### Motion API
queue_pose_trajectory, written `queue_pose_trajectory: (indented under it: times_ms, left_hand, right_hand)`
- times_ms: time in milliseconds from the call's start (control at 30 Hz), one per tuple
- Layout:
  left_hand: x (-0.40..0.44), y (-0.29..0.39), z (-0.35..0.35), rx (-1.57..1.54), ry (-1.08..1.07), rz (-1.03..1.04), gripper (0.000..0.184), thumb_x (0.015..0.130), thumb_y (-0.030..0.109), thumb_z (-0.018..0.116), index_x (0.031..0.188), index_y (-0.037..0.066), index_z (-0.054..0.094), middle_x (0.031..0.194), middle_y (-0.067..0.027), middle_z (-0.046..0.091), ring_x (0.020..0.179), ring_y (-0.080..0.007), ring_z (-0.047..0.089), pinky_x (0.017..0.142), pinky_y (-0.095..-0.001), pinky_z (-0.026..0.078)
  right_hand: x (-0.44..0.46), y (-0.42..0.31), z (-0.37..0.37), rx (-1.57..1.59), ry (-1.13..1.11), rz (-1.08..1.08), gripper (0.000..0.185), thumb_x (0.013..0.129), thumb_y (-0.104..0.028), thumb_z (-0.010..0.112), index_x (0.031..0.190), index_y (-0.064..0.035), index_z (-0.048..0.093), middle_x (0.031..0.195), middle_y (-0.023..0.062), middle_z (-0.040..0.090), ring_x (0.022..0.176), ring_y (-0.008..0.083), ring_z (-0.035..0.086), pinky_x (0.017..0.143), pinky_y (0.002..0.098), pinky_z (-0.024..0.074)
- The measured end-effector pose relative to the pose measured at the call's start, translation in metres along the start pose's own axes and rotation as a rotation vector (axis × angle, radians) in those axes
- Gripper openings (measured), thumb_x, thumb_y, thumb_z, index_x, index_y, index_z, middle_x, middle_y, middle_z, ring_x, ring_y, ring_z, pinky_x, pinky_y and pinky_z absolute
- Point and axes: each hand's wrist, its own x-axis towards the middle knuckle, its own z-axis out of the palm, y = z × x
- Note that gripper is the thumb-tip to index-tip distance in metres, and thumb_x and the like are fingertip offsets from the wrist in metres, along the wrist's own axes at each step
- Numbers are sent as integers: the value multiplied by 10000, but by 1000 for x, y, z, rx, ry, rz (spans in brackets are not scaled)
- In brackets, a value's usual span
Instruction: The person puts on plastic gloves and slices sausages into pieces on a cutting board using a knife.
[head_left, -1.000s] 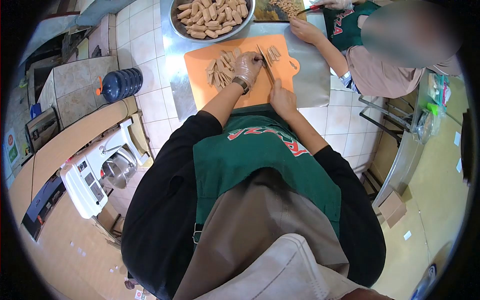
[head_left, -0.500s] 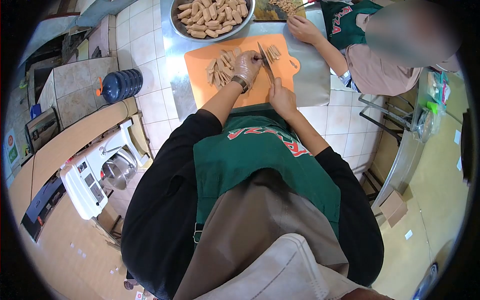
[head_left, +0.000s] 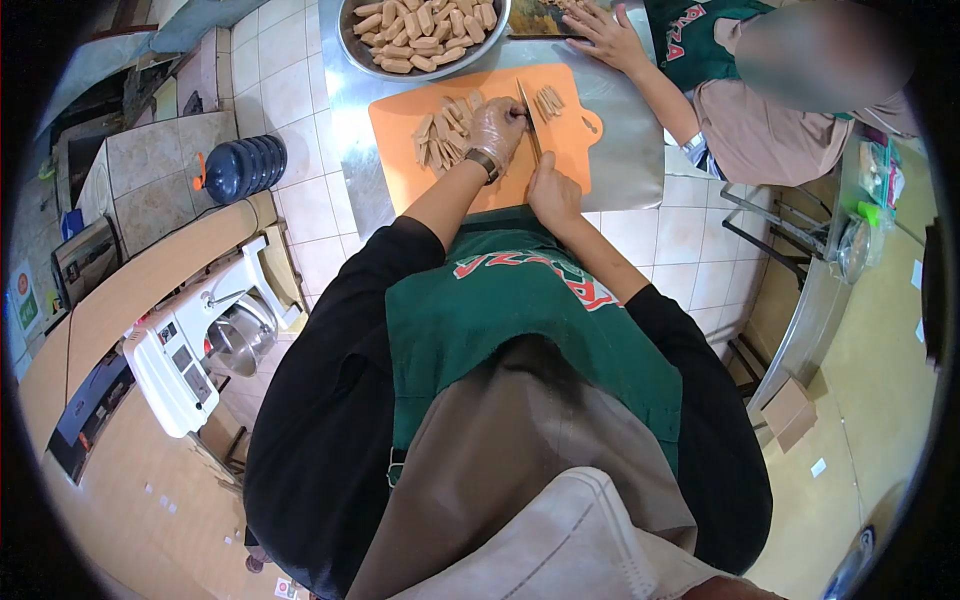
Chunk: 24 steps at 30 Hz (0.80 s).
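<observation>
Left hand (head_left: 495,130), in a clear glove: the fingers are bent and drawn in close beside the blade of the knife (head_left: 532,116); whether they pinch a piece of food cannot be told. A dark watch (head_left: 484,164) circles the wrist. Right hand (head_left: 554,193), bare: the fingers are closed around the handle of the knife, whose blade points away from the body, its tip towards the far edge of the cutting board (head_left: 568,160).

The cut food lies on this orange board in two groups. A small cluster of strips (head_left: 549,102) lies just to the right of the blade; a larger, loose pile of pieces (head_left: 440,133) lies to the left, near the gloved hand. The board rests on a metal counter (head_left: 632,135).

Beyond the board, on the same counter, stands a round metal bowl (head_left: 352,52) holding many whole, light brown sausages (head_left: 425,33). To the right of the bowl is a second board (head_left: 538,27), bearing finely chopped food and partly outside the view. The spread hand (head_left: 612,42) of another person reaches over its right side.

Farther out, at the left, are a dark blue water bottle (head_left: 246,168) on its side and a white mixer (head_left: 172,370).
</observation>
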Motion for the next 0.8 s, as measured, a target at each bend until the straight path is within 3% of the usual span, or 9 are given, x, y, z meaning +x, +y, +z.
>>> queue_pose_trajectory:
  times_ms: [67,267,333,567,633,667,700,767,800]
  left_hand:
    - [0,-3,3,-37,-3,1,117,717,101,652,795,18,680,697,-121,658,635,-213,640,628,-315,509]
    - [-2,2,1,-46,17,0,127,720,92,641,816,26,692,686,-126,659,616,-216,637,621,-316,511]
    - [-2,2,4,8,28,4,134,717,73,638,824,16,694,699,-129,664,614,-214,638,621,-309,515]
    - [8,-8,1,-91,-122,-77,143,734,56,639,856,-6,683,761,-132,682,680,-174,663,639,-287,519]
    - [17,-26,-5,-150,-74,-21,168,749,80,638,895,7,680,802,-114,687,728,-158,663,669,-287,517]
    - [7,23,-45,24,-81,-102,191,782,144,624,929,38,683,842,-123,686,758,-217,667,695,-329,523]
    - [10,18,-56,25,-77,-100,191,782,144,624,929,38,683,842,-123,686,758,-217,667,695,-329,523]
    - [16,6,-73,449,91,230,209,779,175,609,942,72,689,917,-141,679,845,-278,664,737,-384,533]
    - [13,20,-83,568,-27,99,243,803,200,593,1007,95,670,954,-136,672,915,-299,642,787,-422,523]
  right_hand:
    - [3,3,2,-2,39,-21,199,910,-194,439,949,-5,392,612,232,602,568,420,608,539,532,473]
    - [-20,9,-28,63,-63,3,244,901,-197,442,1003,19,392,697,269,611,660,446,614,630,546,473]
    - [-30,9,-47,101,-247,92,302,909,-233,415,1062,27,412,829,291,625,814,454,616,765,537,459]
    - [-51,42,-70,143,-332,53,310,914,-268,413,1062,1,454,866,284,623,836,445,612,764,535,455]
    - [-58,44,-85,226,-475,124,289,910,-265,417,1055,-19,459,870,285,618,841,440,609,760,527,459]
    - [-63,47,-83,227,-472,123,289,910,-265,417,1055,-19,459,870,285,618,841,440,609,760,527,459]
    - [-69,51,-79,174,-376,69,275,911,-265,421,1039,-24,457,842,277,619,814,441,610,737,529,461]
    - [-71,49,-73,126,-285,10,262,912,-265,424,1023,-30,455,814,269,620,786,442,611,714,530,463]
    - [-72,43,-70,91,-257,0,243,915,-260,424,1001,-34,451,782,255,622,752,436,613,687,534,463]
